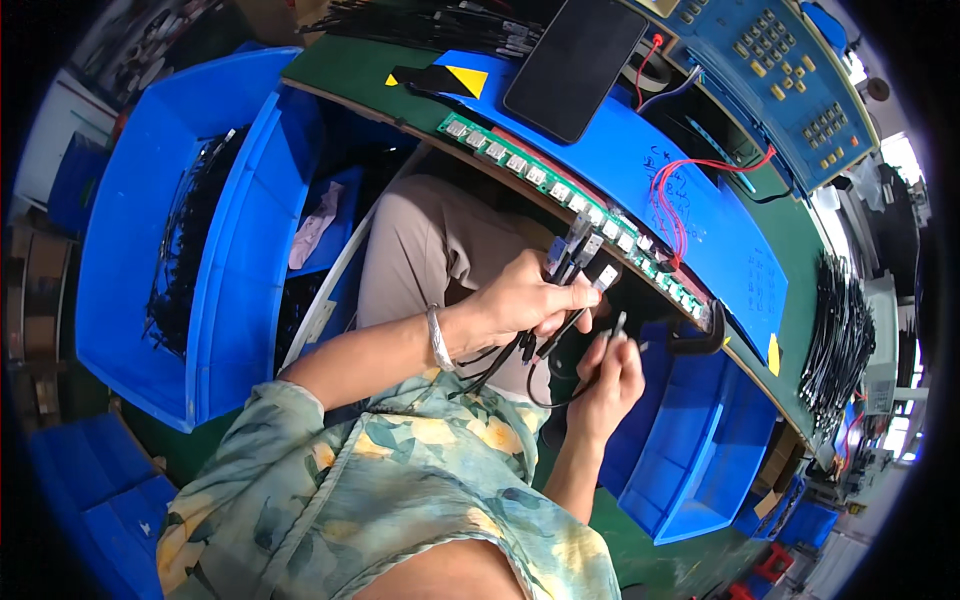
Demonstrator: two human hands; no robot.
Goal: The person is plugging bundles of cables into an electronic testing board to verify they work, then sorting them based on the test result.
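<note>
In my left hand (530, 298) I grip a bunch of black USB cables (486, 372), their metal plugs (592, 248) fanned upward past my thumb. My right hand (610, 380), lower and to the right, pinches the end of one cable; a slim metal tip (621, 322) sticks up from its fingers. A black cable (545, 403) loops between the two hands. Just beyond the plugs, a green circuit strip (537, 176) with a row of metal USB sockets runs along the table edge. Both hands are apart from the strip.
On the blue sheet (735, 260) lie a black phone (575, 70) and red wires (660, 195). A blue keypad device (790, 85) stands behind. Bundled black cables (838, 335) lie right. Blue bins stand left (235, 230) and right (690, 465). A black clamp (698, 343) juts from the edge.
</note>
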